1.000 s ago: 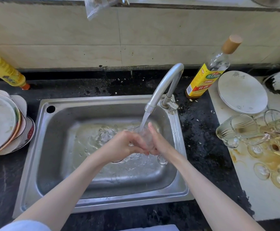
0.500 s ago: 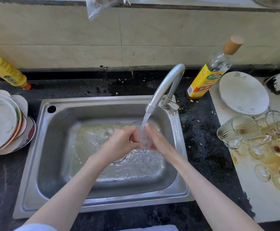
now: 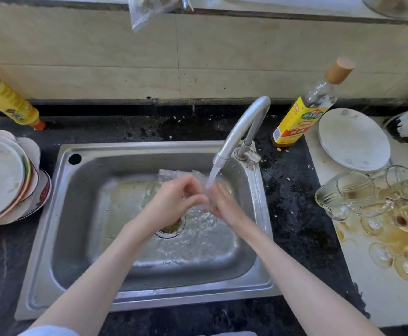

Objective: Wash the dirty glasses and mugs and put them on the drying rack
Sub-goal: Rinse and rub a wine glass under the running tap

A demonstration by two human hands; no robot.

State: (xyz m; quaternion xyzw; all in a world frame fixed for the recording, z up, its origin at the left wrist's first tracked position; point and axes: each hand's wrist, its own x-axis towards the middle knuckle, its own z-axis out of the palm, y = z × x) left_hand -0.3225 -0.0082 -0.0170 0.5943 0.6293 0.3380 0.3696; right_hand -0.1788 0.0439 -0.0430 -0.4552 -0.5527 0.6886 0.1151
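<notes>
— Left of the sink (image 3: pixel 40 238), what have you got?

— From my remote view, a stack of plates (image 3: pixel 4 180) lies on the dark counter (image 3: pixel 295 214) just beside the basin's left rim, with smears on the top one. Behind them, a yellow bottle (image 3: pixel 6 98) leans near the wall.

— And inside the sink?

— Water covers part of the steel floor and the drain (image 3: pixel 171 229) sits near the middle. Over the basin, I see the left hand (image 3: pixel 173 200) with fingers curled round a clear glass (image 3: pixel 206 197), gripping it from the left. That glass is held under the faucet (image 3: pixel 241 132), in the running stream (image 3: pixel 212 175), above the drain. It is blurred and see-through, so I cannot tell what is in it. The right hand (image 3: pixel 224 204) lies against the glass's right side; its fingers look fairly straight, touching rather than wrapping.

— Right of the sink?

— A clear bottle with a yellow label (image 3: pixel 302 112) and a tan cap stands just behind the basin's right corner, looking nearly empty. Farther right, on a white board (image 3: pixel 380 299), a white plate (image 3: pixel 353 139) lies flat. Nearer me than that plate, several dirty glasses (image 3: pixel 368 197) lie tipped on their sides, touching one another, with brown liquid pooled on the board around them.
</notes>
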